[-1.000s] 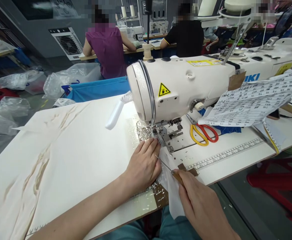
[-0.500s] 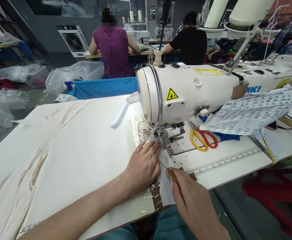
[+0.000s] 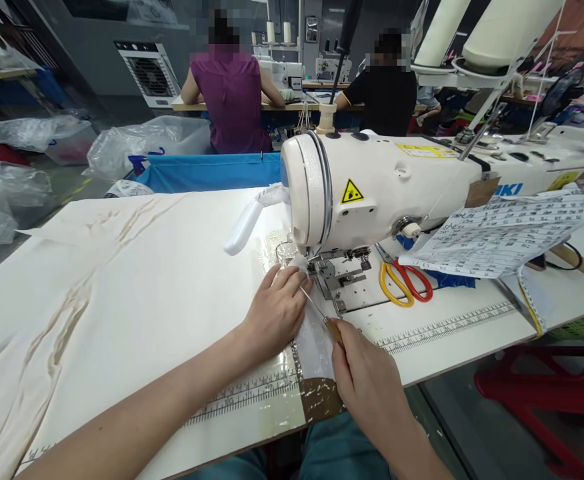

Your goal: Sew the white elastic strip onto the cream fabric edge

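My left hand (image 3: 276,310) lies on a strip of thin white fabric (image 3: 316,347), its fingers stretched toward the presser foot (image 3: 317,268) of the white sewing machine (image 3: 372,190). In my right hand (image 3: 367,380) is an awl (image 3: 333,328), gripped by its wooden handle. The awl's thin metal shaft points up and left, its tip at the fingers of my left hand, over the fabric. Under the machine head, the fabric's far end is hidden. Scissors (image 3: 403,283) with one yellow and one red handle lie right of the presser foot.
Cream fabric (image 3: 65,327) is spread along the table's left side. A written paper sheet (image 3: 502,230) hangs at the machine's right. Measuring tape (image 3: 447,327) runs along the front edge. Behind the table are a blue cloth bin (image 3: 209,172) and two seated people. A red stool (image 3: 547,387) stands right.
The white fabric has shifted away from me toward the presser foot, baring more brown tape at the table edge. Both hands have moved slightly forward and left with it.
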Demonstrator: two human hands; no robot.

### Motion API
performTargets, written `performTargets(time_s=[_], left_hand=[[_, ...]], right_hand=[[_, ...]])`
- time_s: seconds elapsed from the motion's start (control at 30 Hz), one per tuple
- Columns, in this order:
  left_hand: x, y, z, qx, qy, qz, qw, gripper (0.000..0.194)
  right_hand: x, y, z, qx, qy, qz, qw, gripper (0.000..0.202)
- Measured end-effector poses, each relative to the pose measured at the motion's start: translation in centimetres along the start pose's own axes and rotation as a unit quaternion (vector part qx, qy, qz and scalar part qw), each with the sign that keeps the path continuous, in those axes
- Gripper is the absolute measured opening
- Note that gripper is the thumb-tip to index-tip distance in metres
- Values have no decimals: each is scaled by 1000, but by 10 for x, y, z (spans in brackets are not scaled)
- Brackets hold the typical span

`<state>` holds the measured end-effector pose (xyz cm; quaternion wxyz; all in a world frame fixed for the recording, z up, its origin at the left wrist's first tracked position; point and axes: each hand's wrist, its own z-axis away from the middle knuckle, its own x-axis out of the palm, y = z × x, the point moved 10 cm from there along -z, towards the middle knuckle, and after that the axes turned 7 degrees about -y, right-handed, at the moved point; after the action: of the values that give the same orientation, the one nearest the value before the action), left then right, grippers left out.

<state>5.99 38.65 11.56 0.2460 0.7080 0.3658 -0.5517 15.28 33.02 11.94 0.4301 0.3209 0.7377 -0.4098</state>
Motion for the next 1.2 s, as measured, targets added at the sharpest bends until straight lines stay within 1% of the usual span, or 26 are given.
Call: performTargets(time_s=[0.1,0.17,0.3,0.37,0.43,0.53,0.67,0.83,1.0,1.2], left_hand=[[-2,-4,0,-2,5,-17,1000,37],[-4,-2,1,-9,3,-8,1000,35],[-6,16,6,11,4,41,999,37],[-5,24,8,17,7,43,999,40],[-2,27,9,16,4,36,999,41],[1,27,9,21,-6,27,999,40],[0,28,9,24,-8,15,1000,42],[3,31,10,18,-41,17,999,45],[6,33,10,23,-69,14,997,47],[3,35,12,19,-57,14,998,45]], right_hand=[[2,3,4,16,-12,-47,999,27],[3,4,7,23,-20,-77,997,27],[5,6,9,36,-32,-101,994,28],[6,7,9,43,-43,-105,993,28],[6,10,11,45,-49,-109,992,29],[1,20,16,56,-47,-119,990,29],[-6,43,23,96,-44,-152,983,27],[-2,66,30,155,-66,-240,956,21],[-1,72,34,172,-67,-272,944,25],[3,75,37,180,-70,-289,938,28]])
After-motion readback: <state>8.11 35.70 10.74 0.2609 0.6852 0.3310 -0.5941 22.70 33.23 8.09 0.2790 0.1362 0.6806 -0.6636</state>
